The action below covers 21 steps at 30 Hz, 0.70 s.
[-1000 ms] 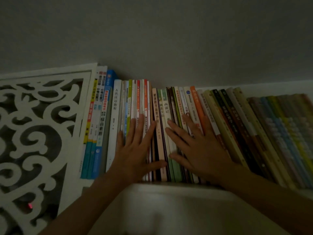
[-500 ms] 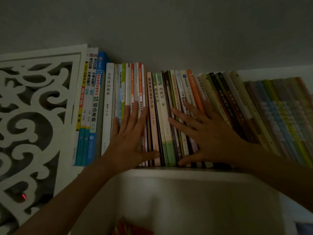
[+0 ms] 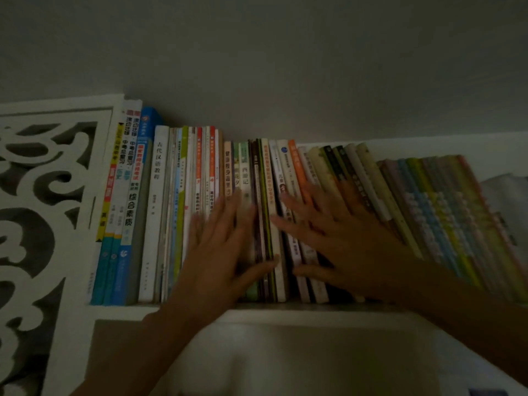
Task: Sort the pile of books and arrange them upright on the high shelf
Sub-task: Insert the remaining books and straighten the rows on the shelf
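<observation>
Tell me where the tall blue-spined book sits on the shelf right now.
In the head view, the blue-spined book stands upright near the row's left end, between the white-and-teal study guides beside the carved white panel and the white book.

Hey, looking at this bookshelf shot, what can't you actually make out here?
Head view, dim light:
- Spines under the left hand and right hand: covered by the palms and fingers.
- Both hands: motion-blurred, so finger contact is unclear.
- Leaning books at the right: titles blurred.
- Pale object at the far right: cut off by the frame edge.
- Behind the carved white panel: too dark.
</observation>
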### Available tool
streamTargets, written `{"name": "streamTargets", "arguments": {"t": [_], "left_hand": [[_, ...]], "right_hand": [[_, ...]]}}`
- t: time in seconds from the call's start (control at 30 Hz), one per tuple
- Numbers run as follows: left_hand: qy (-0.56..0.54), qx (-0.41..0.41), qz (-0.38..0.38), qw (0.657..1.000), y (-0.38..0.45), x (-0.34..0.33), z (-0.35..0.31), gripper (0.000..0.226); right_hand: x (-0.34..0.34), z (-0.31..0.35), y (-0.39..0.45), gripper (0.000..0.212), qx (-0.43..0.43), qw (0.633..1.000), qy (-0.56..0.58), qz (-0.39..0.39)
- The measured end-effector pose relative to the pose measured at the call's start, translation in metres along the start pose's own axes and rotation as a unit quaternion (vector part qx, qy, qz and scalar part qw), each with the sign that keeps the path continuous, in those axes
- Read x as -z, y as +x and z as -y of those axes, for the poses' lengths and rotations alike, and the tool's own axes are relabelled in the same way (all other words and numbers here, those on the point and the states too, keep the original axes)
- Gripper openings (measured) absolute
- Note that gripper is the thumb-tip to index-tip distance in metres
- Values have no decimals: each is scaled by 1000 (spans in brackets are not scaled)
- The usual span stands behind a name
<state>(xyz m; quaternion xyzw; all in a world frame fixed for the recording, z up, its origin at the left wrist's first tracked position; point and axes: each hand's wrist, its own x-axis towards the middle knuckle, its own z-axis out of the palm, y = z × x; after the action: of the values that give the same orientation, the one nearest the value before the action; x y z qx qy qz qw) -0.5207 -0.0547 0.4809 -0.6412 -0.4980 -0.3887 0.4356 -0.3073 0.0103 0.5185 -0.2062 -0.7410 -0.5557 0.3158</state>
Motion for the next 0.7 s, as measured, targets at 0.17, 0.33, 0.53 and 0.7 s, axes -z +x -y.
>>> {"name": "streamTargets", "arguments": {"t": [0.17,0.33,0.53,0.7], "left_hand": [[30,-53,33,998,24,-26,-37,102],[122,-50,33,991,32,-36,-34,110],[128,-88,42,987,32,-31,-9,112],[87,-59,69,992,32,-24,-23,111]], "right_hand": [[-10,-40,-46,84,11,996,-53,73],[-20,-39,-46,87,0,997,-47,60],[-26,-14,-21,92,-50,998,12,35],[-13,-16,-22,74,-70,990,109,48]]}}
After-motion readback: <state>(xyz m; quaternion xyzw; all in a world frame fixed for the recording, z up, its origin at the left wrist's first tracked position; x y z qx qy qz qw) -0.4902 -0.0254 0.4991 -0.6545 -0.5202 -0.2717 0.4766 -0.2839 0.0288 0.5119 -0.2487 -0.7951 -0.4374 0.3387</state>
